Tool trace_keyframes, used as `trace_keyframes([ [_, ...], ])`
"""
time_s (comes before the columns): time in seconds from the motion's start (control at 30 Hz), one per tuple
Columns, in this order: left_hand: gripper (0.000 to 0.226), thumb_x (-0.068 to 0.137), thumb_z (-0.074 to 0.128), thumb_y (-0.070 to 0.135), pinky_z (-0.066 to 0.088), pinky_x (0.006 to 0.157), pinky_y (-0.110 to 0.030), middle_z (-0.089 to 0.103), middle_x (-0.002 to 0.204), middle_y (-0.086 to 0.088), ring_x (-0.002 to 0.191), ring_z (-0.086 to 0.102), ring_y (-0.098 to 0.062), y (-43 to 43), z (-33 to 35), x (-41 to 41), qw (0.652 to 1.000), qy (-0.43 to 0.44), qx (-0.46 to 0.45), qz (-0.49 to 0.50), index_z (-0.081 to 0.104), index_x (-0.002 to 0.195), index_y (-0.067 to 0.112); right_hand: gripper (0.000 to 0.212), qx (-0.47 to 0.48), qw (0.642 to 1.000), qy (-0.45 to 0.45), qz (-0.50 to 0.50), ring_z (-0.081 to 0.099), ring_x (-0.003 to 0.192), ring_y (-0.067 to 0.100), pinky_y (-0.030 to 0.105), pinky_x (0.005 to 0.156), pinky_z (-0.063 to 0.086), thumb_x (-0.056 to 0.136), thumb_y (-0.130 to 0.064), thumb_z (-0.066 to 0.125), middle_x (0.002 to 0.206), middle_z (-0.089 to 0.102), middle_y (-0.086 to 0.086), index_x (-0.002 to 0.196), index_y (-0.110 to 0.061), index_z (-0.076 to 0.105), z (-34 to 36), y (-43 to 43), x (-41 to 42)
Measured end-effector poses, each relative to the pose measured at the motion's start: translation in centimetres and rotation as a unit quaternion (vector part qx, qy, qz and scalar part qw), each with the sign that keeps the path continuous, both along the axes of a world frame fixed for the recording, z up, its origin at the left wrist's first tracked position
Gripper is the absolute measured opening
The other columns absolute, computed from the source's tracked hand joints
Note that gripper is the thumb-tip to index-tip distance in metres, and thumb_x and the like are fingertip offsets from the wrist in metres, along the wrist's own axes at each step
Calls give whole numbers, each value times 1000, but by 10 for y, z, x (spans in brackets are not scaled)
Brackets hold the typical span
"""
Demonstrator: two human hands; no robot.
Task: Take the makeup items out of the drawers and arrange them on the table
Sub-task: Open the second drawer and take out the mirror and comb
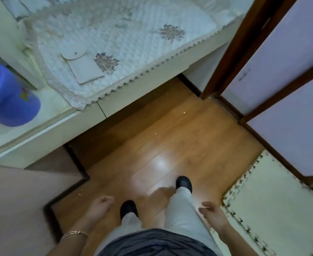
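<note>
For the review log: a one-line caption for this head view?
Person walks toward cloth-covered table, left hand and right hand empty, drawers not yet opened.

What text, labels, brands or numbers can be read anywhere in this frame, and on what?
None can be read.
Blue container: a yellow and red printed mark on its side, too blurred and cut off to read.
Door panel: a small dark smudge-like mark, not legible as text.
White pouch on the quilted cover: only a snap button, no lettering visible.
Left hand and right hand: empty, no text.
</note>
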State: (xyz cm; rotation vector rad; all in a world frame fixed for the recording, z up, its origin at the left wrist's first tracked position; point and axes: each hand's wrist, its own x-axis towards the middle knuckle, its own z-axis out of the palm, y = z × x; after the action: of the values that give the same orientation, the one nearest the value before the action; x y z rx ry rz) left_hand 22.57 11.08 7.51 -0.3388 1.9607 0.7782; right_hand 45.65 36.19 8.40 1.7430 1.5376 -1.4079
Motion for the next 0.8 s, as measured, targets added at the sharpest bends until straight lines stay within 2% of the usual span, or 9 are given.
trace_keyframes([
  [0.13, 15, 94, 46, 15, 37, 58, -23, 58, 91, -10, 74, 54, -17, 76, -2, 26, 999, -4, -7, 53, 58, 100, 8, 23, -27, 999, 22, 1, 51, 78, 25, 21, 59, 43, 88, -4, 54, 84, 55, 11, 110, 0, 52, -1, 85, 8],
  [0.27, 27, 92, 48, 11, 32, 52, -23, 52, 72, -8, 61, 44, -17, 148, 6, 47, 997, -4, 14, 80, 55, 67, 17, 27, -9, 999, 2, 51, 56, 87, 31, 38, 76, 42, 86, -15, 57, 89, 60, 16, 111, -6, 55, 2, 165, 8],
  [0.33, 22, 91, 49, 11, 35, 59, -26, 54, 78, -6, 74, 50, -19, 171, 15, 48, 995, 12, 25, 97, 57, 71, 16, 27, -6, 997, -7, 82, 57, 91, 32, 38, 76, 43, 86, -15, 57, 94, 59, 17, 111, -4, 55, 5, 199, -3],
  [0.4, 12, 92, 49, 14, 36, 67, -29, 57, 90, -5, 88, 52, -20, 185, 22, 43, 993, 23, 25, 109, 60, 88, 13, 30, -3, 994, 9, 106, 55, 90, 31, 35, 72, 40, 88, -11, 56, 92, 55, 15, 114, 4, 54, 9, 229, -22],
  [0.47, 13, 93, 49, 17, 36, 64, -29, 58, 99, -7, 94, 53, -22, 192, 25, 34, 989, 24, 21, 144, 58, 99, 11, 35, 1, 992, 32, 118, 55, 85, 40, 34, 67, 34, 88, -7, 53, 87, 55, 28, 116, 15, 50, 10, 257, -48],
  [0.57, 8, 86, 57, 20, 32, 59, -25, 57, 102, -11, 91, 52, -23, 203, 23, 19, 985, -2, 9, 171, 58, 89, 12, 37, 2, 991, 50, 120, 51, 105, 53, 45, 71, 43, 91, -6, 48, 110, 51, 44, 124, 10, 46, 13, 288, -92],
  [0.67, 16, 90, 54, 17, 31, 60, -24, 55, 100, -12, 85, 51, -23, 222, 10, -1, 979, -16, 16, 204, 52, 74, 18, 35, -1, 992, 58, 115, 49, 116, 45, 58, 100, 37, 93, -14, 49, 113, 55, 31, 125, 0, 47, 16, 310, -131],
  [0.73, 18, 93, 49, 18, 33, 63, -24, 56, 99, -12, 87, 51, -23, 238, 2, -19, 977, -21, 22, 213, 51, 75, 18, 36, 0, 992, 62, 113, 52, 112, 41, 55, 99, 38, 93, -14, 48, 103, 56, 20, 127, -2, 46, 14, 321, -149],
  [0.8, 15, 91, 52, 19, 37, 72, -28, 58, 98, -11, 85, 54, -24, 258, -1, -40, 976, -32, 23, 213, 53, 77, 17, 35, -6, 991, 48, 121, 54, 100, 35, 48, 88, 42, 93, -12, 48, 98, 53, 12, 125, 0, 47, 18, 328, -166],
])
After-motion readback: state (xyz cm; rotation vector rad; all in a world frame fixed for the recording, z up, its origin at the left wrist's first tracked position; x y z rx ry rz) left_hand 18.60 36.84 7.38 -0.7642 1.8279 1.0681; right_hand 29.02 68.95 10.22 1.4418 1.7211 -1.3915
